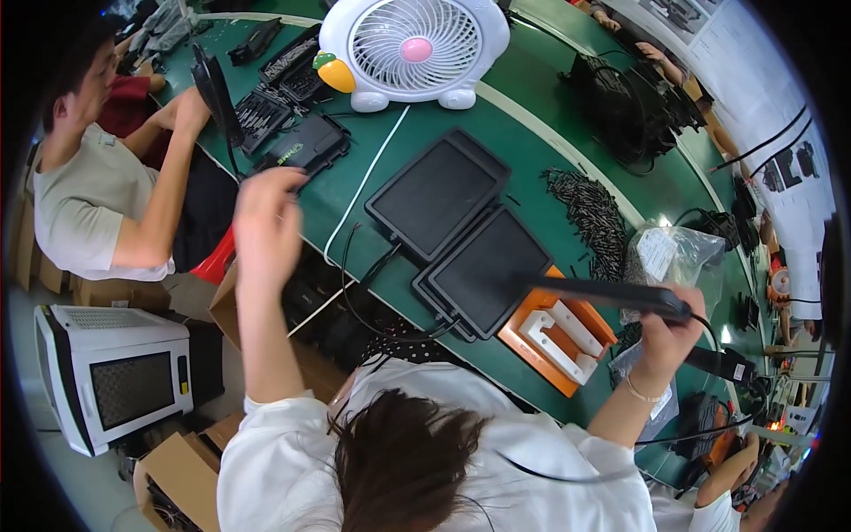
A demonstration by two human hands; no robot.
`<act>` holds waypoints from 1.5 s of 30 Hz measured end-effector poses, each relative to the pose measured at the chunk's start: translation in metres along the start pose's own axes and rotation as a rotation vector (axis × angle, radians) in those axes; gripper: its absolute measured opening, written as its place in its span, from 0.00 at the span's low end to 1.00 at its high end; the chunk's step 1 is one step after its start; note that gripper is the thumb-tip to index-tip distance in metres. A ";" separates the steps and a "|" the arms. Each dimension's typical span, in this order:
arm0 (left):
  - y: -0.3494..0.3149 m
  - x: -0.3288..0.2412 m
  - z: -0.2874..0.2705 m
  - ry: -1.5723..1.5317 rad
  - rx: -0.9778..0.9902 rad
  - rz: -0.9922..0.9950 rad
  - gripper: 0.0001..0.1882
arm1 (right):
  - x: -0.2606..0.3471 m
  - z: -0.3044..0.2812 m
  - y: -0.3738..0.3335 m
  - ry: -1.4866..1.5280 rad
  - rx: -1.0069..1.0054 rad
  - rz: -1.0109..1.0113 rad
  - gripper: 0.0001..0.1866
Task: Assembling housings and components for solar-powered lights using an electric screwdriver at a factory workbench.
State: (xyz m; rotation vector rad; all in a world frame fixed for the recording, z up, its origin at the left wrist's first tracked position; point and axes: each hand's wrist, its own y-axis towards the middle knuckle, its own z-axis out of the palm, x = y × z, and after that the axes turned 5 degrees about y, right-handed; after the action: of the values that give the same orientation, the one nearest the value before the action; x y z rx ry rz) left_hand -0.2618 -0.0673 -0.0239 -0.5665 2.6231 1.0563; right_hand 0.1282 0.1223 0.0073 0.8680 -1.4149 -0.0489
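Observation:
My right hand point(667, 344) grips one end of a long, thin black panel point(612, 296), seen nearly edge-on, with a cable running from the held end. The panel is raised over an orange fixture point(542, 363) that carries white blocks point(560, 332). My left hand point(269, 217) is up at the table's near left edge, smeared by motion, so its fingers and any contents are unclear. Between my hands, flat black rectangular panels lie on the green table: one farther off point(439, 193), and a nearer one point(489, 270) on top of another. Cables trail from them toward me.
A white fan point(417, 49) stands at the back. Black screws or pins lie heaped point(587, 213) beside a clear plastic bag point(678, 253). A black case point(308, 146) sits back left, near a co-worker's hands point(188, 113). A white air unit point(120, 377) stands lower left.

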 end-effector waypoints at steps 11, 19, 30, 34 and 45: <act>0.029 0.084 -0.021 0.523 0.354 0.302 0.11 | 0.017 -0.015 -0.037 -0.624 -0.016 0.278 0.19; 0.056 -0.034 -0.046 -0.454 0.081 0.039 0.11 | 0.007 0.023 -0.074 -0.948 -0.251 -0.323 0.14; 0.034 -0.237 0.013 -0.759 0.611 0.585 0.14 | 0.043 0.060 -0.040 -0.191 -0.085 -0.312 0.22; 0.033 -0.241 0.044 -0.789 0.520 0.565 0.17 | 0.046 0.037 -0.065 -0.775 -0.155 -0.161 0.21; 0.012 -0.227 0.092 -0.877 0.640 0.494 0.10 | 0.053 0.022 -0.064 -0.741 -0.055 0.004 0.26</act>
State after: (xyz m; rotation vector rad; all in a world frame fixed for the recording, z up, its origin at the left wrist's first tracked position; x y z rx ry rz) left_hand -0.0569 0.0646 0.0033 0.5859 2.0935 0.3436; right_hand 0.1491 0.0392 0.0143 0.8367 -2.0895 -0.4413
